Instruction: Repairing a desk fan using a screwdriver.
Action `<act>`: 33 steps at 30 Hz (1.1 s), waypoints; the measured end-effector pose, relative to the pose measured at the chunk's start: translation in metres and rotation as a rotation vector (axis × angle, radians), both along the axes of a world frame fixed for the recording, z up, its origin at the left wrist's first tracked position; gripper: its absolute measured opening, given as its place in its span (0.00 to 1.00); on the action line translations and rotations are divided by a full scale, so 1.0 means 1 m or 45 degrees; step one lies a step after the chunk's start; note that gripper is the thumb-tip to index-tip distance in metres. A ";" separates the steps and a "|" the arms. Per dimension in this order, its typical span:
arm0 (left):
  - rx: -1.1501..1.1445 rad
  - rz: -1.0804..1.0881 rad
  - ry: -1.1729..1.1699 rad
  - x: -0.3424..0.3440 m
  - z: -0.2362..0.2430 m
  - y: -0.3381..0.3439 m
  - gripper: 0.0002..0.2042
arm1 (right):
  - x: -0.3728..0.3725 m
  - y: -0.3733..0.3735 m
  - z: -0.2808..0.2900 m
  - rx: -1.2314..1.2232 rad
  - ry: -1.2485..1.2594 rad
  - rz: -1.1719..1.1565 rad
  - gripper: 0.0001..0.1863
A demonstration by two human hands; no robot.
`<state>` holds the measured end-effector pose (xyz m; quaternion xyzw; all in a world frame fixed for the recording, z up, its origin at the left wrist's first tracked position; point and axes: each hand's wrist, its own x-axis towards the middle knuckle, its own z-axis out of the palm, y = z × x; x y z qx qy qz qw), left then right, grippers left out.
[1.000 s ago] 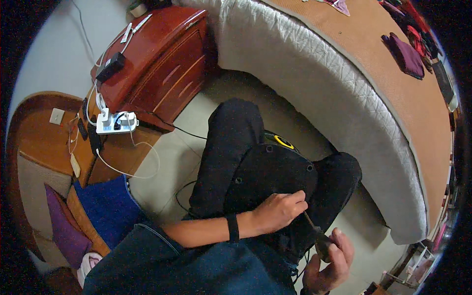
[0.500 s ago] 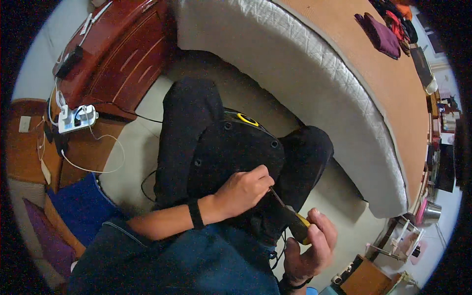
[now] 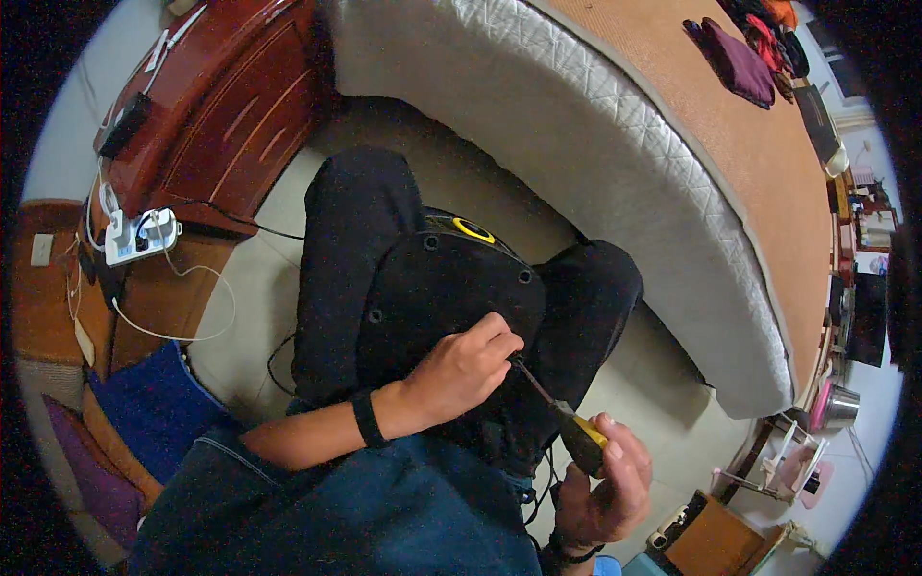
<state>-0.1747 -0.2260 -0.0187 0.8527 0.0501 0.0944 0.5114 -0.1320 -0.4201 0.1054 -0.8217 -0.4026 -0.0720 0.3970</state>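
I see the right hand (image 3: 607,492) curled around a screwdriver (image 3: 579,442). Left hand (image 3: 466,374) bunched at its tip, can't tell if gripping; black panel (image 3: 451,293) sits between knees (image 3: 600,278).

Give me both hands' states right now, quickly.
Left hand: closed, at the tip end of the screwdriver; what it grips cannot be told.
Right hand: holding the screwdriver by its yellow-and-black handle.

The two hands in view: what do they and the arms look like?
Neither wears a glove. The left hand has a plain black wristband; its forearm is bare up to dark blue cloth with pale stitching. The right hand has something dark round its wrist, too dim to identify.
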 end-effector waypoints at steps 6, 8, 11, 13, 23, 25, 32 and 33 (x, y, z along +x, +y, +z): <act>-0.018 -0.010 0.014 0.000 0.001 0.000 0.13 | 0.001 -0.003 0.002 -0.009 -0.002 0.008 0.26; -0.015 -0.013 0.014 0.000 0.002 0.001 0.13 | 0.000 -0.002 0.004 -0.032 -0.024 -0.004 0.25; -0.004 -0.009 -0.003 0.000 -0.001 0.000 0.13 | 0.001 -0.004 0.008 -0.045 -0.037 0.006 0.24; 0.001 -0.011 -0.005 0.000 0.000 0.000 0.13 | -0.002 -0.004 0.007 -0.036 -0.056 -0.019 0.22; 0.006 -0.018 0.008 0.000 0.004 0.002 0.14 | -0.004 -0.014 0.017 -0.075 -0.004 -0.016 0.19; -0.025 -0.011 0.001 0.001 0.004 0.001 0.13 | -0.007 -0.010 0.016 0.000 -0.013 -0.039 0.19; -0.057 -0.060 -0.082 -0.002 -0.004 0.006 0.05 | -0.004 -0.004 0.009 0.171 -0.093 -0.096 0.18; -0.036 -0.049 -0.082 -0.001 -0.004 0.009 0.05 | -0.001 -0.005 0.010 0.215 -0.027 -0.068 0.20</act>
